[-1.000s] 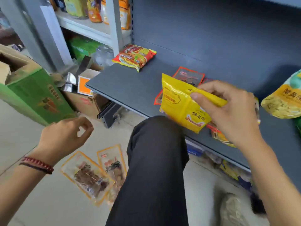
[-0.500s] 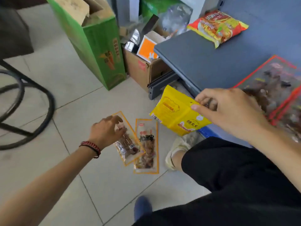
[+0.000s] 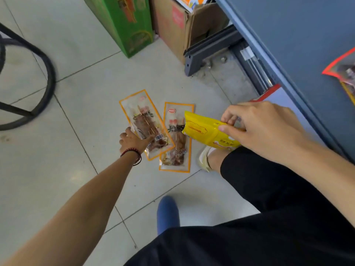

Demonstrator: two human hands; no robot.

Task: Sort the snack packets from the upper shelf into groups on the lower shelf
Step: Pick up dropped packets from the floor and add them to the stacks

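Note:
Two clear snack packets with orange borders lie on the tiled floor. My left hand (image 3: 133,141) reaches down and grips the lower left edge of the left orange-bordered packet (image 3: 143,120), which overlaps the second orange-bordered packet (image 3: 177,150). My right hand (image 3: 265,131) pinches a yellow snack packet (image 3: 201,129) by its end and holds it above the floor, over the second packet. The grey lower shelf (image 3: 288,45) runs along the right, with a red-edged packet (image 3: 343,70) lying on it at the frame's edge.
A green carton (image 3: 124,22) and a brown cardboard box (image 3: 172,25) stand on the floor at the top. A black stool base (image 3: 48,73) curves at the left. My knee in black trousers (image 3: 269,189), a pale shoe (image 3: 204,158) and a blue shoe (image 3: 167,212) are below.
The view has tilted down from the shelf to the floor. My left hand has dropped onto the left orange-bordered packet and closed on it. My right hand has carried the yellow packet off the shelf.

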